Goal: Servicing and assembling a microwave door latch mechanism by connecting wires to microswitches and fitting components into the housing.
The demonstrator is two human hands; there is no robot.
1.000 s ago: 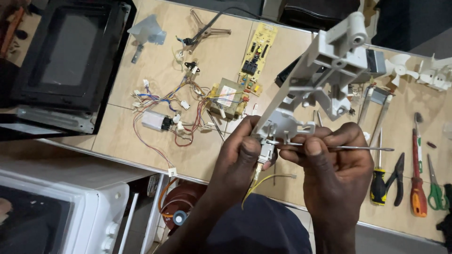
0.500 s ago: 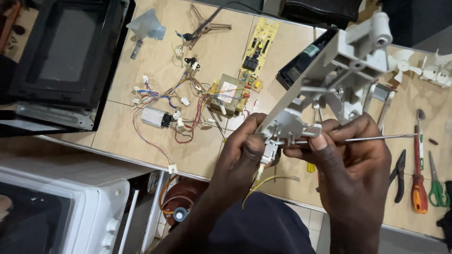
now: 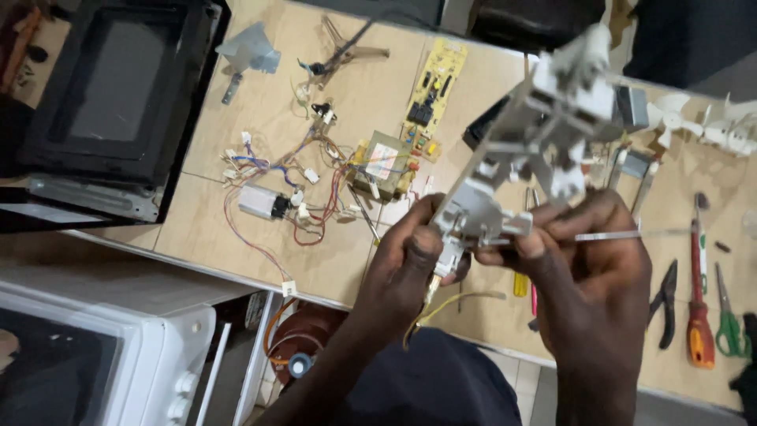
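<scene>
Left hand (image 3: 406,268) fingers clamped round the lower end of a grey plastic latch bracket (image 3: 528,134), keeping it raised and steady over the bench. Right hand (image 3: 587,272) pinching a thin metal screwdriver shaft (image 3: 623,234), tip aimed into the bracket base. Yellow wire (image 3: 457,300) dangling underneath. Further out: transformer (image 3: 382,162), yellow circuit board (image 3: 434,95), pliers (image 3: 664,304).

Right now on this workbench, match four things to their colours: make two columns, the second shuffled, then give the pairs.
Things:
1. circuit board
2. scissors
3. plastic bracket in both hands
4. large screwdriver handle

Colours:
A. green handles
B. red and orange
C. yellow
D. pale grey

Pairs: 1-C, 2-A, 3-D, 4-B.
</scene>
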